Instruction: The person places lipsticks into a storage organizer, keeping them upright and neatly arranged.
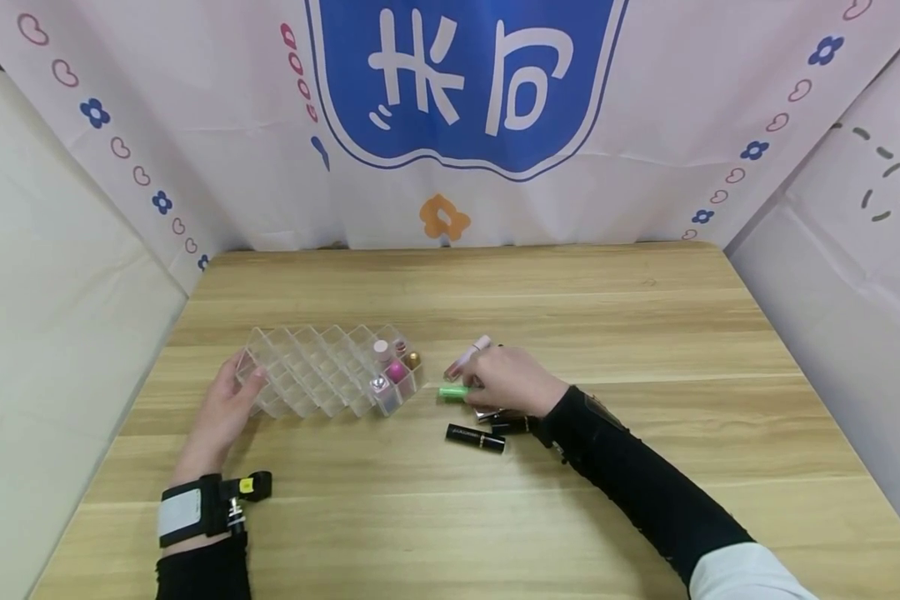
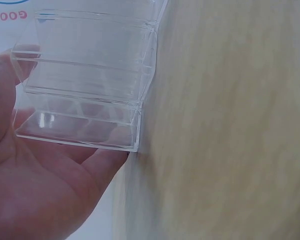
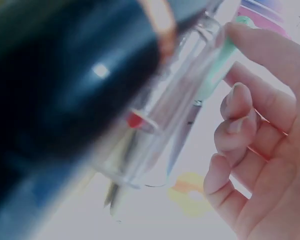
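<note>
A clear plastic lipstick organizer (image 1: 307,371) with diamond-shaped compartments lies left of the table's middle. My left hand (image 1: 221,412) grips its left end, thumb on the near side; in the left wrist view the fingers show through the clear wall (image 2: 85,80). Over a small group of cosmetics, my right hand (image 1: 516,380) pinches a green lipstick tube (image 1: 452,392) between thumb and finger. In the right wrist view the green tube (image 3: 217,70) is partly behind a clear tube (image 3: 160,110), and the other fingers are curled.
Several cosmetics fill the organizer's right end, among them a magenta cap (image 1: 396,372) and a gold cap (image 1: 413,360). Beside the right hand lie a pale pink tube (image 1: 468,357), a black lipstick (image 1: 476,438) and another black tube (image 1: 512,426). A printed curtain (image 1: 270,200) hangs behind.
</note>
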Tool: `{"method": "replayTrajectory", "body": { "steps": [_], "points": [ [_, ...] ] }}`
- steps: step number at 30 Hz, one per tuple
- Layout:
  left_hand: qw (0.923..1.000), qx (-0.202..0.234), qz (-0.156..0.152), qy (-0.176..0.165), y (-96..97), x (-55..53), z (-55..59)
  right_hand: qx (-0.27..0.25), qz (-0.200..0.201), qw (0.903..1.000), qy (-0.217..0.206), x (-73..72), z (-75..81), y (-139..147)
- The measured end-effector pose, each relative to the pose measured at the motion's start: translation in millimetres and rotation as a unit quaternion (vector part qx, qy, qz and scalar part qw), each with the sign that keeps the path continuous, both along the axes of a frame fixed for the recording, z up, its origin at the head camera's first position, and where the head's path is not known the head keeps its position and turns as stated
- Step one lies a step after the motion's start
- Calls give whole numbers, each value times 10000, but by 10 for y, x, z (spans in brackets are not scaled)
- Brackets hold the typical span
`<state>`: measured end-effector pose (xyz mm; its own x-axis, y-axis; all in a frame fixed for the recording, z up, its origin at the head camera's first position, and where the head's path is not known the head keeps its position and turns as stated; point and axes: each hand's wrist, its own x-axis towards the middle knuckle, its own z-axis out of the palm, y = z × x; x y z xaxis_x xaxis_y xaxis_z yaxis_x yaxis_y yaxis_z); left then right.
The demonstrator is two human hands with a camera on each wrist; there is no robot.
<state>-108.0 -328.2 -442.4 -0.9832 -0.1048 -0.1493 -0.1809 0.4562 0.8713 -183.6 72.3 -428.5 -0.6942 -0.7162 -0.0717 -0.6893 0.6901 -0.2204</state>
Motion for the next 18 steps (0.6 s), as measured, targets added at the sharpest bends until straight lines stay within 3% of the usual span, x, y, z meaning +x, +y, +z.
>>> {"method": "replayTrajectory", "body": {
  "steps": [8,18],
  "points": [
    [10000,11,-37,-9,-3,1,12,-331,267,9985,355,1,54,14],
    [10000,30,-40,-21,-3,2,9,-588,82,9982,6,21,161,-4]
  ]
}}
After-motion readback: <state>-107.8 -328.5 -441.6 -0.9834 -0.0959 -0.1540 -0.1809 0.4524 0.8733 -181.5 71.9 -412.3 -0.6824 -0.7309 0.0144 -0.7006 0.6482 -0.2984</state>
